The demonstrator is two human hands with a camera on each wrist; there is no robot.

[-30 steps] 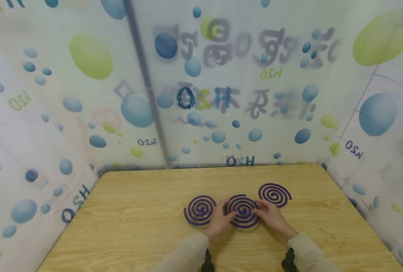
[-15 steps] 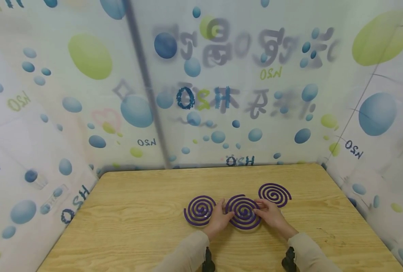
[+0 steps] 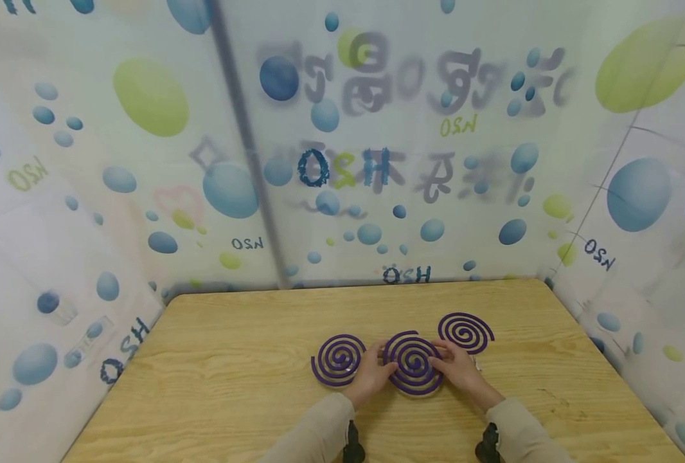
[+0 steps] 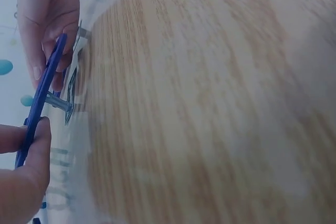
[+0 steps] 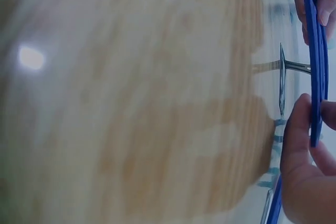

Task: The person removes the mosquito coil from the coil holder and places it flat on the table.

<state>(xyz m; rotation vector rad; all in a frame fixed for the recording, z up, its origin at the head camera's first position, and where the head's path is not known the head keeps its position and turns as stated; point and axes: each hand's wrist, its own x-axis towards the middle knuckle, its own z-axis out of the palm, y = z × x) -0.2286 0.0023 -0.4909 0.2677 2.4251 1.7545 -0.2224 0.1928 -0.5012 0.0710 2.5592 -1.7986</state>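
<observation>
A purple mosquito coil [image 3: 414,363] is held between my two hands, one at each side. My left hand [image 3: 373,374] pinches its left edge between thumb and fingers. On the opposite edge, the thumb and fingers of my right hand [image 3: 461,370] pinch it too. In the left wrist view the coil, bluish there, is edge-on above a thin metal stand [image 4: 68,106], whose prong rises to its middle. The right wrist view shows the same metal stand [image 5: 282,77] under the coil. A second coil [image 3: 340,360] lies left of my left hand.
A third coil [image 3: 464,332] sits behind my right hand, towards the back right. All are on a wood-grain table [image 3: 238,360], backed by a patterned curtain [image 3: 296,212] with dots and lettering. A bit of metal [image 3: 477,364] shows beside my right wrist.
The middle coil has shifted slightly towards me, its near edge lower in the head view. Both hands keep their hold. The other two coils stay where they were on the table.
</observation>
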